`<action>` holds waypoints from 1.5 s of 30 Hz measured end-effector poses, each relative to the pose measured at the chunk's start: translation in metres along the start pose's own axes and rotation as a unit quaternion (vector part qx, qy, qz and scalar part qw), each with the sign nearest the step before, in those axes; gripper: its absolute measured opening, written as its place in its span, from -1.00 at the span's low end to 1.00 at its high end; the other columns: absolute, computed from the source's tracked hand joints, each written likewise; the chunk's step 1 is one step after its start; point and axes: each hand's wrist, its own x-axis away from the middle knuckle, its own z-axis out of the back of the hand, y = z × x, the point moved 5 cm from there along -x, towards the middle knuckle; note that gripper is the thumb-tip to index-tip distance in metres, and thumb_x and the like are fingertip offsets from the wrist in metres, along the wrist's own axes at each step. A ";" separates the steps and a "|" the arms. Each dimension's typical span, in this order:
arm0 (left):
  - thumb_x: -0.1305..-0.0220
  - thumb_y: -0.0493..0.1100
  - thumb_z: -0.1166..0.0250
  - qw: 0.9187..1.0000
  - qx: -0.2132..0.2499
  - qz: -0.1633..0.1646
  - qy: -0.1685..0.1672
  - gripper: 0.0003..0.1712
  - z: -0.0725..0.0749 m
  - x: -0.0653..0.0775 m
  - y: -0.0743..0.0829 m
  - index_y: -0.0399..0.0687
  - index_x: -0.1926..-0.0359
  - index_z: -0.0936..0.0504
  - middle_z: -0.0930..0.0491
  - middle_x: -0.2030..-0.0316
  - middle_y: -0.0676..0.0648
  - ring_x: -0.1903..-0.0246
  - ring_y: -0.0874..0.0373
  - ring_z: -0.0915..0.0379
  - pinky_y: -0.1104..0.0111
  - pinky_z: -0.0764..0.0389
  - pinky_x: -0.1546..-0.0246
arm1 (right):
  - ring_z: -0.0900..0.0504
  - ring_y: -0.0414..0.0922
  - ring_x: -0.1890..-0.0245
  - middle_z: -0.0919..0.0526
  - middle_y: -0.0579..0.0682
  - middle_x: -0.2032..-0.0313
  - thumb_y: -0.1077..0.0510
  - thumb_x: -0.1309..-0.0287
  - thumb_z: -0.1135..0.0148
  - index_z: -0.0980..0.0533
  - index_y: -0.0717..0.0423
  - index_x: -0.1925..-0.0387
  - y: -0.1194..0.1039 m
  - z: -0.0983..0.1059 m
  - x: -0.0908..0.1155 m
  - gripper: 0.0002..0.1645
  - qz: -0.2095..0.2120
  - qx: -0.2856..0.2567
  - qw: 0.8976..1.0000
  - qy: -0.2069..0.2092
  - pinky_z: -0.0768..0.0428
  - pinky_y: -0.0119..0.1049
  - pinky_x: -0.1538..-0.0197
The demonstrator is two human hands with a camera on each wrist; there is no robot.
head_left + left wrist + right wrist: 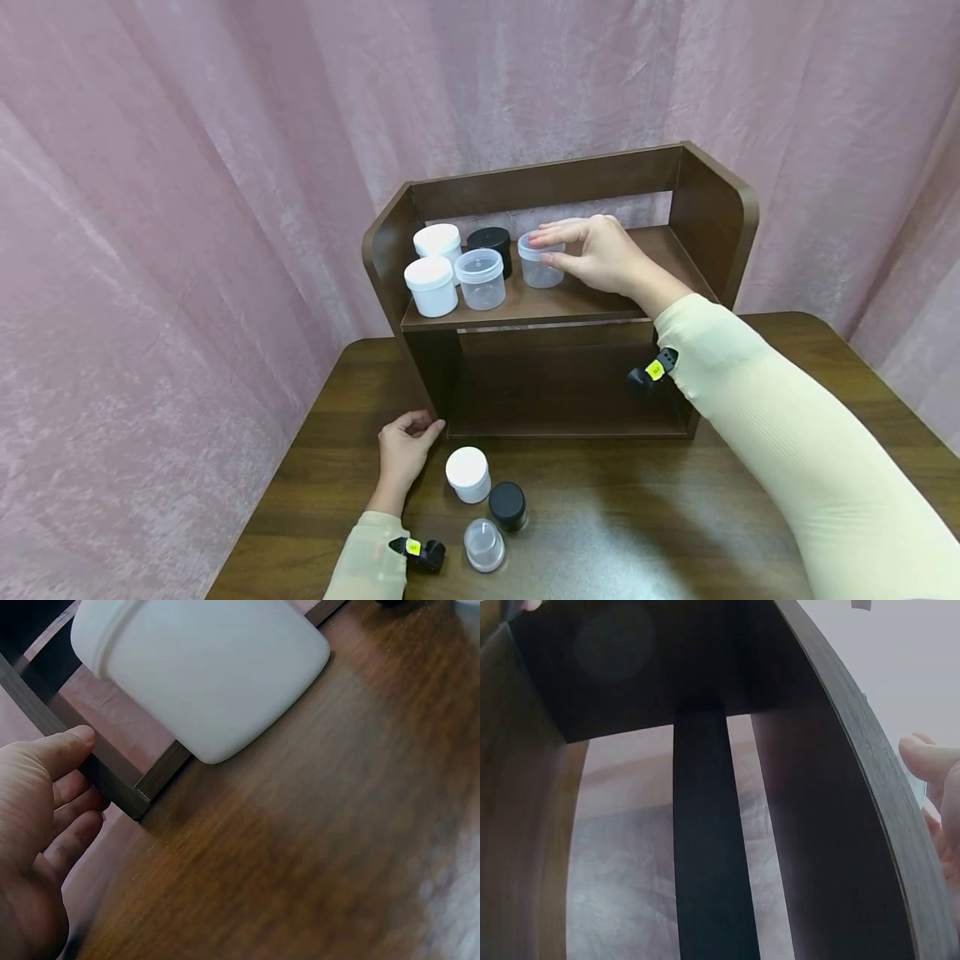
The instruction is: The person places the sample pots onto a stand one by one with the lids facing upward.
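Note:
My right hand (606, 257) holds a translucent plastic jar (538, 273) on the upper board of a dark brown shelf (555, 313), its fingers over the rim and its thumb at the near side. In the right wrist view only the thumb (930, 760) and part of the fingers show, past the board's edge. Down at the shelf's lower left front corner, my left hand (402, 452) grips the side panel (112, 787) between thumb and fingers. Left of the held jar stand two white jars (432, 287), a black-lidded jar (490, 241) and another translucent jar (482, 282).
On the wooden table (600, 517) in front of the shelf are a white jar (468, 475), a black-lidded jar (507, 505) and a small clear jar (483, 546). A pink curtain (225, 208) hangs behind. The shelf's right side panel (712, 221) rises beside my right forearm.

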 end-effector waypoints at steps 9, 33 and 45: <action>0.02 -0.27 -0.52 1.000 0.004 -0.001 -0.002 -0.83 -0.001 0.000 0.001 -0.20 0.36 -0.71 -0.68 0.41 -0.07 0.37 0.12 -0.64 0.48 -0.63 0.35 | -0.54 -0.22 -0.12 -0.64 -0.04 -0.04 0.12 -0.12 -0.39 -0.69 -0.05 0.08 0.005 0.000 -0.006 -0.72 -0.034 0.001 0.999 -0.007 -0.44 -0.23 -0.19; 0.01 -0.26 -0.52 1.000 0.003 0.005 0.002 -0.82 0.004 0.000 -0.001 -0.21 0.35 -0.72 -0.69 0.38 -0.09 0.35 0.11 -0.64 0.48 -0.63 0.34 | -0.49 -0.22 -0.18 -0.62 -0.07 -0.07 0.10 -0.15 -0.37 -0.69 -0.09 0.08 0.013 -0.013 -0.014 -0.73 -0.049 0.009 0.999 0.014 -0.43 -0.24 -0.21; 0.01 -0.24 -0.52 1.000 -0.006 0.001 -0.001 -0.82 0.003 -0.001 0.002 -0.19 0.36 -0.72 -0.68 0.40 -0.08 0.36 0.11 -0.64 0.48 -0.63 0.35 | -0.45 -0.33 -0.19 -0.66 -0.22 0.01 0.12 -0.15 -0.36 -0.69 -0.09 0.07 0.010 -0.011 -0.012 -0.72 -0.038 0.016 0.999 0.027 -0.44 -0.27 -0.19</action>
